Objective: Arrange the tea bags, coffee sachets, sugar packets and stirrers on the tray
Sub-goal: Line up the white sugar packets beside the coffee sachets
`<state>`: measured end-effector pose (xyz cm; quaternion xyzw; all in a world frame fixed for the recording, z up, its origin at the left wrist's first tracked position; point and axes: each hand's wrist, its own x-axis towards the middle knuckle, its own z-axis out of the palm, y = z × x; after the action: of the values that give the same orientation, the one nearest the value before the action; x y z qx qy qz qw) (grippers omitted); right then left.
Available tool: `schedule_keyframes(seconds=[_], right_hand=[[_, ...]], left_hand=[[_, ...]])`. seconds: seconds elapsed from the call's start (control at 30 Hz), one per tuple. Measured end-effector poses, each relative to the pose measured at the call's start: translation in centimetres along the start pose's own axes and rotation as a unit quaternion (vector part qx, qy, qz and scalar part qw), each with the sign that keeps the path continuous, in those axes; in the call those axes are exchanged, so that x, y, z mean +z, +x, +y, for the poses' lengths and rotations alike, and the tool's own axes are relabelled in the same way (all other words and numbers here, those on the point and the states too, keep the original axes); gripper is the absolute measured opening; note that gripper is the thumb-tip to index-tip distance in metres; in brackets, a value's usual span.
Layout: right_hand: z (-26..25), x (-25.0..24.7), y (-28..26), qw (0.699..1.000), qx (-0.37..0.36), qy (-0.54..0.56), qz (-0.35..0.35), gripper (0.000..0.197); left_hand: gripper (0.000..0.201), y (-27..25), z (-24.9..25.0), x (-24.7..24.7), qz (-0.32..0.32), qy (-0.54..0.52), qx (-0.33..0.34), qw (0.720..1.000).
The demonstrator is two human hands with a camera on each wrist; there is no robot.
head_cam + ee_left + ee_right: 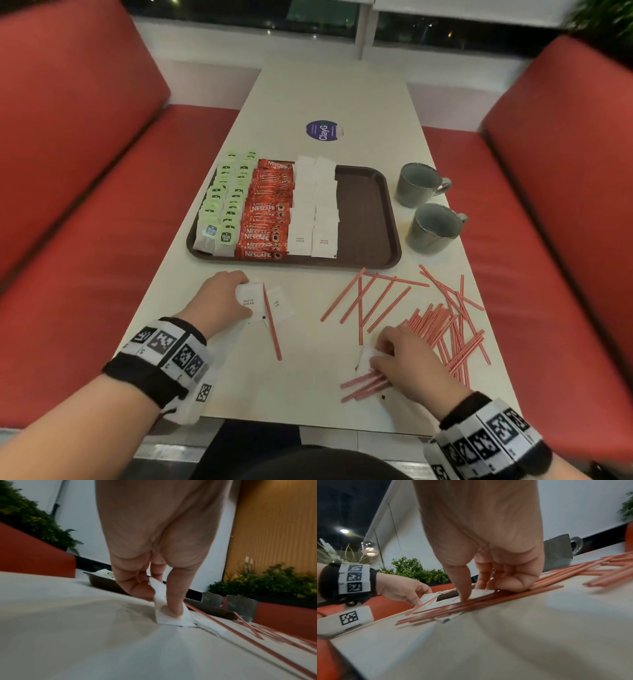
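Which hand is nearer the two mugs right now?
Right. The right hand rests on stirrers below the mugs; the left hand is across the table, pinching a sugar packet.

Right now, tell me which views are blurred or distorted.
Head view: wide-angle bending, yet the tray prints read sharp. Left wrist view: table smeared near the lens. Right wrist view: stirrers blurred, the room beyond dim.

Red booth benches (78,144) flanking a white table (329,99), dark window (239,13) behind, green plants (30,519) beyond.
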<state>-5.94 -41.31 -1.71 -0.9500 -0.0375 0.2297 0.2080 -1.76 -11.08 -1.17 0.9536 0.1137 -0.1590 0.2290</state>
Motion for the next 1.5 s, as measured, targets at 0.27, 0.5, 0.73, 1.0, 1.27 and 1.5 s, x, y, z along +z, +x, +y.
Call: schedule_keyframes(seconds=[0.27,0.5,0.73,1.0,1.27,1.5], right_hand=[[-0.5,-1.1,1.4,0.998,-0.019,0.062,0.013,0.024],[-1.2,-3.0,1.0,0.986,-0.046,0.135,0.090,0.019],[-1.7,-6.3,0.4,0.892,-0.014,0.452,0.027,0.013],[-2.6,-7.9,0.6,0.844,-0.067,0.531,-0.039,0.019],[-2.4,-7.4,3.1,0.857,-0.043,0.510,-0.053,0.022],[-3.8,-7.2,6.0,0.816,0.023,0.574,-0.067,0.017]], left_hand=[[0.029,-0.3,-1.5,-1.0,0.058,-0.123,-0.025,0.990],[0.009,-1.1,-2.3,-2.3,0.102,-0.226,-0.030,0.968],[0.003,-1.1,-0.9,-3.2,0.037,-0.401,-0.038,0.914],[0.009,-0.6,3.4,-3.5,-0.039,-0.469,0.016,0.882],[0.013,0.5,5.4,-4.7,-0.056,-0.490,0.038,0.869],[0.012,2.4,5.2,-5.6,-0.059,-0.482,0.036,0.873]])
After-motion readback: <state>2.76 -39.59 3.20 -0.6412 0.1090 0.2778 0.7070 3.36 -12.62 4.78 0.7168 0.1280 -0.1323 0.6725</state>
